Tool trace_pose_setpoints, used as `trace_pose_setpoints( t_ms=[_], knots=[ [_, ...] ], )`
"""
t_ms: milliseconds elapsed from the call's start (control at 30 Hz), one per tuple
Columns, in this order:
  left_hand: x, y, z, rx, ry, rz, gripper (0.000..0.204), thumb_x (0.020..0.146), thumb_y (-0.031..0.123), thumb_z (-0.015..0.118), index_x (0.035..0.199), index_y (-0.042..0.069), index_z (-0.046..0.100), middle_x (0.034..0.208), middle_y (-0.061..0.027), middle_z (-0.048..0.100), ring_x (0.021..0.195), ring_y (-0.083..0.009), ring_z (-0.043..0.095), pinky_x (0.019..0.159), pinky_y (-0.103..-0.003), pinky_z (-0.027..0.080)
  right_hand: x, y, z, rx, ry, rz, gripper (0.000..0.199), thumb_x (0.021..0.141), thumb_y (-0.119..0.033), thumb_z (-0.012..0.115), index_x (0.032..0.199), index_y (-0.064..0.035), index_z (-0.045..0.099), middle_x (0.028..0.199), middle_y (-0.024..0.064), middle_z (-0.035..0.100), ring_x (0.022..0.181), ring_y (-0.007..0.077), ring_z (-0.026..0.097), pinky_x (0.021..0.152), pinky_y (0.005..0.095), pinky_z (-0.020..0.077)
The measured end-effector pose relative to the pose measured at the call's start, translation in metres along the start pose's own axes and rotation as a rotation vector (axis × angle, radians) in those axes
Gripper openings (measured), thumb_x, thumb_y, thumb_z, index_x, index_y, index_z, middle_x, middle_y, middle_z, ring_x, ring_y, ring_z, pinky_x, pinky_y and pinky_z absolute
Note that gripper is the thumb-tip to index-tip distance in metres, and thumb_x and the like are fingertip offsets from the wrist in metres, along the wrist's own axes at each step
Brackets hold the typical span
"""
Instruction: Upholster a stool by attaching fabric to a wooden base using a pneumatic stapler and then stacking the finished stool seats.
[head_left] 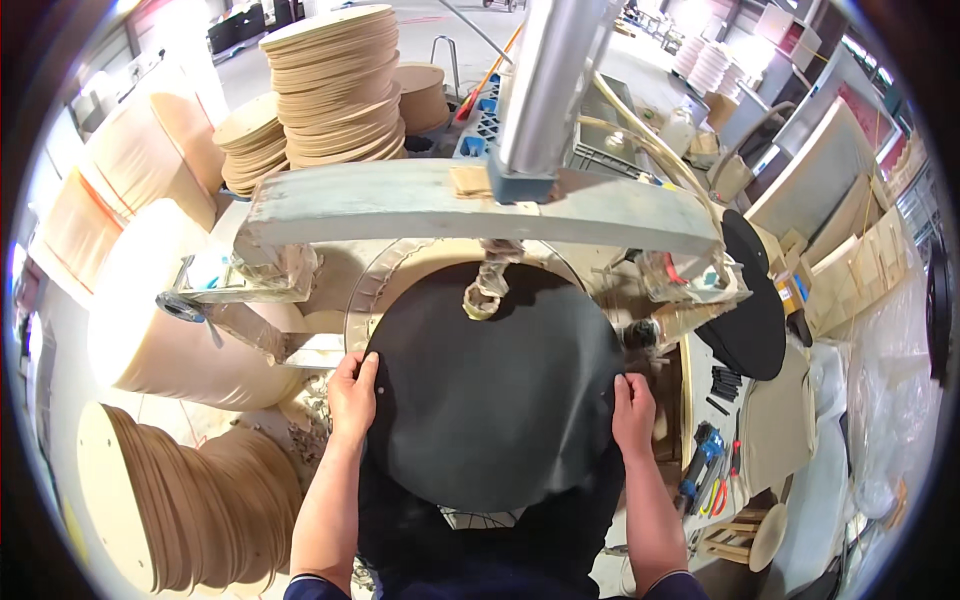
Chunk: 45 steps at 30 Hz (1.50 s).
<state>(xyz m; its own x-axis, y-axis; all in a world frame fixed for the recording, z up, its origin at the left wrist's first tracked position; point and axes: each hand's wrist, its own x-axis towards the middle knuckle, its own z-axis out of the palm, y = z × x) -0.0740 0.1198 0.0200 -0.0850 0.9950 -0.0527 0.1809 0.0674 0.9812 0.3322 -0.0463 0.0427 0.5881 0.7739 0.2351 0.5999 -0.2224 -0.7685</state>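
Note:
Between my two hands is a large round black sheet [490, 400], smooth and slightly shiny. My left hand [353, 395] is closed on its left edge, thumb on top. On the opposite edge, my right hand [633, 410] pinches the sheet the same way. The far part of the sheet lies over a round beige disc [420, 258] with a pleated, film-like rim. Above the sheet's far side hangs a wrapped nozzle-like fitting [485, 298], under a grey crossbeam [420, 200] fixed to a thick metal column [548, 90].
Tall stacks of round tan boards [335, 90] stand at the back left, with another stack [190, 500] at the near left. To the right, more black discs [750, 320] lie by a bench holding a blue power tool [705, 450] and pliers [718, 495]. A wooden stool [745, 540] stands below.

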Motion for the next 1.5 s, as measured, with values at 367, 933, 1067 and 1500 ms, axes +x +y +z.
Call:
trace_pose_setpoints(
  t_ms=[367, 933, 1067, 1500],
  knots=[
    [0.101, 0.012, 0.015, 0.272, 0.123, 0.01, 0.033, 0.102, 0.033, 0.075, 0.105, 0.0, 0.072, 0.076, -0.0086, 0.07, 0.067, -0.0159, 0.06, 0.068, -0.035, 0.051, 0.116, 0.007, 0.078, -0.092, 0.012, 0.007, 0.035, 0.109, -0.033, 0.063, 0.104, 0.0008, 0.069, 0.086, 0.0154, 0.071, 0.08, 0.0288, 0.068, 0.077, 0.042, 0.0529],
    [0.067, -0.003, 0.001, 0.612, 0.098, 0.103, 0.03, 0.102, 0.033, 0.07, 0.106, 0.003, 0.073, 0.097, -0.0207, 0.076, 0.091, -0.0441, 0.071, 0.082, -0.052, 0.055, 0.128, 0.028, 0.093, -0.194, -0.013, 0.002, 0.035, 0.108, -0.036, 0.063, 0.104, -0.0019, 0.069, 0.092, 0.0197, 0.075, 0.091, 0.0423, 0.072, 0.08, 0.0497, 0.0543],
    [0.064, -0.012, 0.006, 0.662, 0.169, 0.203, 0.028, 0.102, 0.032, 0.07, 0.104, 0.004, 0.073, 0.1, -0.0186, 0.075, 0.091, -0.0434, 0.071, 0.082, -0.052, 0.055, 0.127, 0.03, 0.086, -0.218, -0.058, 0.047, 0.038, 0.106, -0.04, 0.064, 0.107, -0.0024, 0.071, 0.095, 0.0184, 0.076, 0.093, 0.041, 0.073, 0.082, 0.0472, 0.0554],
    [0.06, -0.024, 0.02, 0.613, 0.323, 0.315, 0.025, 0.101, 0.029, 0.07, 0.108, 0.005, 0.072, 0.105, -0.0165, 0.075, 0.096, -0.0404, 0.071, 0.084, -0.05, 0.056, 0.089, 0.032, 0.074, -0.205, 0.036, 0.138, 0.039, 0.107, -0.04, 0.066, 0.107, -0.0022, 0.073, 0.092, 0.0163, 0.074, 0.088, 0.0363, 0.072, 0.08, 0.0447, 0.0539]
  ],
)
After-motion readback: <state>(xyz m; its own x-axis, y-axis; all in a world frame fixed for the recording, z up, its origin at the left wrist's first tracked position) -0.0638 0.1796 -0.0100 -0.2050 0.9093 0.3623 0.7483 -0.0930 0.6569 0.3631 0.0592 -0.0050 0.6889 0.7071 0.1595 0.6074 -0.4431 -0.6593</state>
